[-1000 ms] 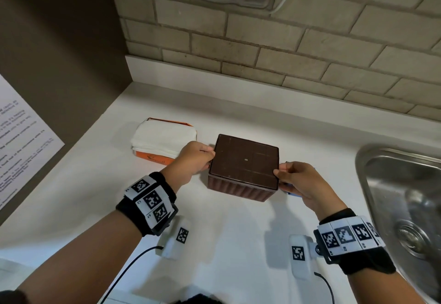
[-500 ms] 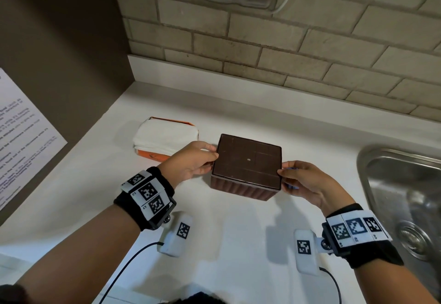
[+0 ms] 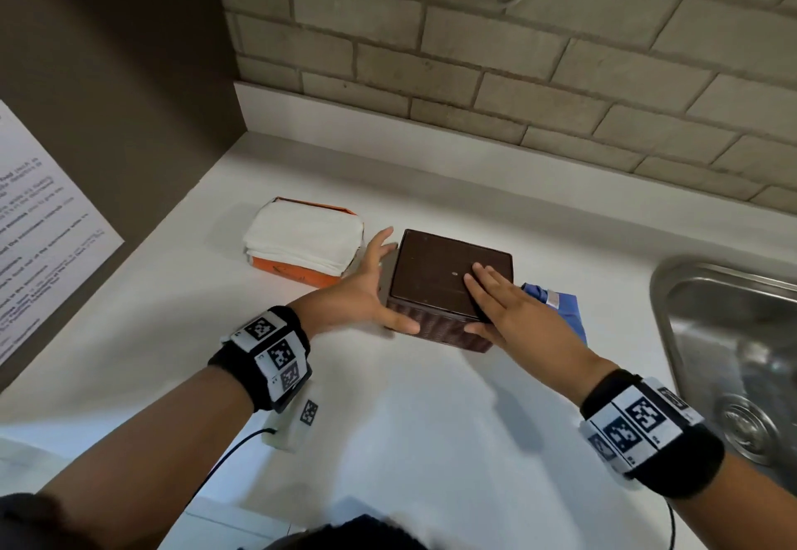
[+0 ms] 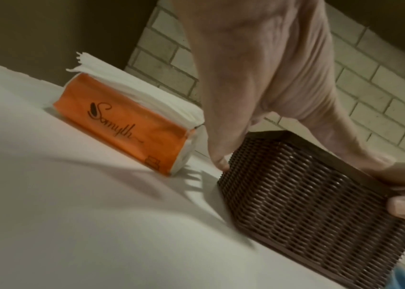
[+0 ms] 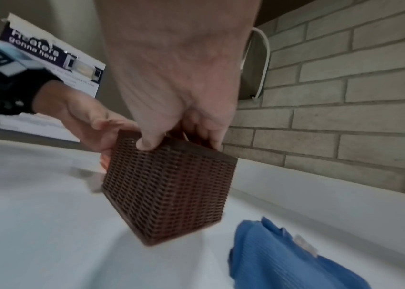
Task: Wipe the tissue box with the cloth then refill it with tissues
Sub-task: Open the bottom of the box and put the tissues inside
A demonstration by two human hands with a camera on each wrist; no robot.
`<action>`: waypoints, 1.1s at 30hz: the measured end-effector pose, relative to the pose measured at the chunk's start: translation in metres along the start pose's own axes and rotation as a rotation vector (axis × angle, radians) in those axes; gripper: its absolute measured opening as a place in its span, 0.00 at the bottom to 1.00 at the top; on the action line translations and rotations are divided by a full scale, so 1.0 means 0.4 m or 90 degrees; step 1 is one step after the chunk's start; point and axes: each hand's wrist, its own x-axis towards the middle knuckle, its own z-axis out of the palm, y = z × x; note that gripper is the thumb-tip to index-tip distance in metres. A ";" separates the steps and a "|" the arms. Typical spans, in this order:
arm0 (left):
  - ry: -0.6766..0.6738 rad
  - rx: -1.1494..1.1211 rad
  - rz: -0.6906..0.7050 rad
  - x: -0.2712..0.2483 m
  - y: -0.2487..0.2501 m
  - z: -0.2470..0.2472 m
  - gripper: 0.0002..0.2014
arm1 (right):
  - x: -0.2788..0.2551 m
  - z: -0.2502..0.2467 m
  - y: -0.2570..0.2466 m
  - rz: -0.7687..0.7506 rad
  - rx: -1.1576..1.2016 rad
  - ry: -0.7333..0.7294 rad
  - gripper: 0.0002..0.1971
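The brown woven tissue box (image 3: 431,273) stands on the white counter with a flat closed face up. My left hand (image 3: 375,286) lies against its left side, fingers straight and spread, thumb along the front lower edge. My right hand (image 3: 487,303) lies over the box's right front corner, fingers flat on top and thumb pressed on the front face, pinching that corner. In the right wrist view the box (image 5: 171,185) looks tilted and blurred. The blue cloth (image 3: 560,303) lies on the counter right of the box. An orange tissue pack (image 3: 302,239), white tissues showing, lies to the left.
A steel sink (image 3: 733,334) is sunk into the counter at the right. A brick wall runs along the back, and a printed sheet (image 3: 39,226) hangs on the brown wall at the left. White counter (image 3: 409,420) stretches in front of the box.
My right hand has moved from the box's right side onto its top. My left fingers have straightened and spread. The blue cloth now shows to the right of the box.
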 end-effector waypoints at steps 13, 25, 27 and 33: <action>0.012 0.077 0.054 0.089 -0.044 0.001 0.72 | 0.006 0.052 0.018 -0.126 -0.074 0.041 0.35; 0.007 0.134 0.064 0.099 -0.064 -0.006 0.74 | 0.028 0.110 -0.031 -0.075 -0.111 0.118 0.24; 0.008 0.140 0.063 0.102 -0.067 -0.008 0.74 | 0.022 0.110 -0.032 -0.082 -0.133 0.145 0.28; 0.000 0.166 0.057 0.103 -0.064 -0.013 0.74 | 0.027 0.120 -0.028 -0.100 -0.099 0.139 0.21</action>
